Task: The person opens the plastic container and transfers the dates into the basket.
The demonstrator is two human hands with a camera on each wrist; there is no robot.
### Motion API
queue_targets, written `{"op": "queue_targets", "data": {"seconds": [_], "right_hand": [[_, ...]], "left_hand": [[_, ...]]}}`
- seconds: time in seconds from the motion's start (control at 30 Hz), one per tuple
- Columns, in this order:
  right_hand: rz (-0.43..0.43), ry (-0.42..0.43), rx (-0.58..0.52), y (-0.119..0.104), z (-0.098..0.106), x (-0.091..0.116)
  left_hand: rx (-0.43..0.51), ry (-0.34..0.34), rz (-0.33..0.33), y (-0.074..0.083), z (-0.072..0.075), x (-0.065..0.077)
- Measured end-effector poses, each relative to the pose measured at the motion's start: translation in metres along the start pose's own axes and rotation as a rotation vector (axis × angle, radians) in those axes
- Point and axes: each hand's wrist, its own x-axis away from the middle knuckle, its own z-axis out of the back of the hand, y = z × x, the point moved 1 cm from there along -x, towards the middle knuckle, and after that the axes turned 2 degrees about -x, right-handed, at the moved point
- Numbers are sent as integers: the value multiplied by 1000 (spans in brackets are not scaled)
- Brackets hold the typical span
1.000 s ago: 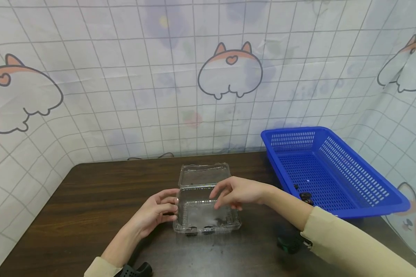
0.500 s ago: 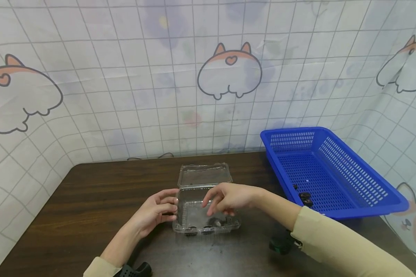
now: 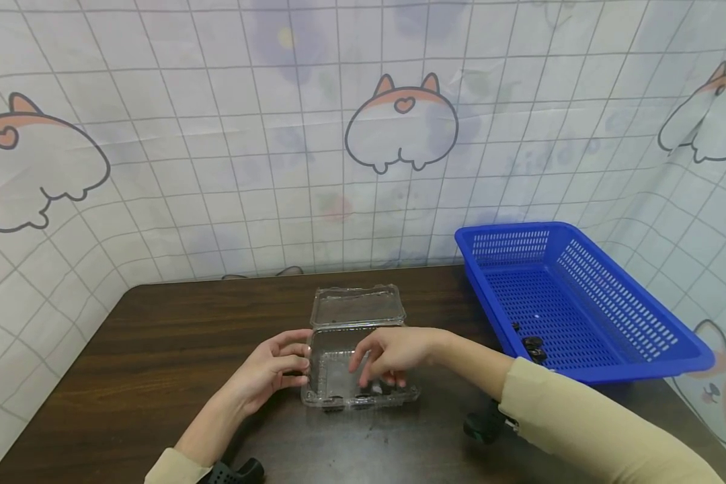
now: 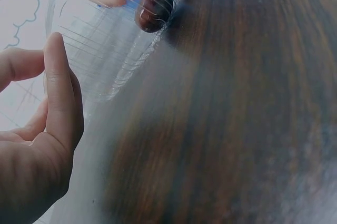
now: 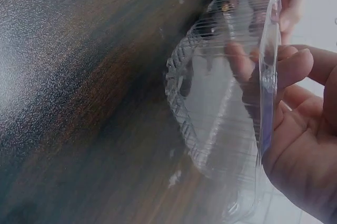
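Observation:
A clear plastic clamshell box point(image 3: 333, 403) sits on the table, its lid point(image 3: 358, 308) tipped back toward the wall. Beside its left wall, my left hand point(image 3: 272, 370) rests relaxed fingers point(image 4: 57, 71) against the plastic. My right hand point(image 3: 399, 353) reaches down into the box from the right, fingers bent loosely and spread. Seen through the plastic in the left wrist view, its fingertip lies close to a shiny, dark reddish-brown oval piece point(image 4: 154, 12). More dark pieces line the front of the box, partly covered by the right hand; their kind is unclear.
A blue slotted plastic basket point(image 3: 581, 316) stands at the right, with several dark pieces point(image 3: 534, 346) near its front left corner. Behind the dark wooden table point(image 3: 206, 323) hangs a white gridded sheet point(image 3: 248, 168) with cartoon animals.
My right hand has moved left and lower, down into the box toward its front. The left hand and the box have stayed in place.

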Motion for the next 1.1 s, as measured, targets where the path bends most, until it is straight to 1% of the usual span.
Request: {"op": "queue_targets", "data": {"seconds": [0.13, 0.3, 0.73, 1.1], "right_hand": [[-30, -1, 34, -1, -4, -3], [-47, -16, 63, -2, -6, -5], [-51, -49, 103, 0, -7, -9], [-55, -72, 162, -1, -10, -12]], "left_hand": [[3, -4, -7, 0, 0, 0], [5, -6, -10, 0, 0, 1], [-13, 13, -7, 1, 0, 1], [-22, 15, -4, 0, 1, 0]]}}
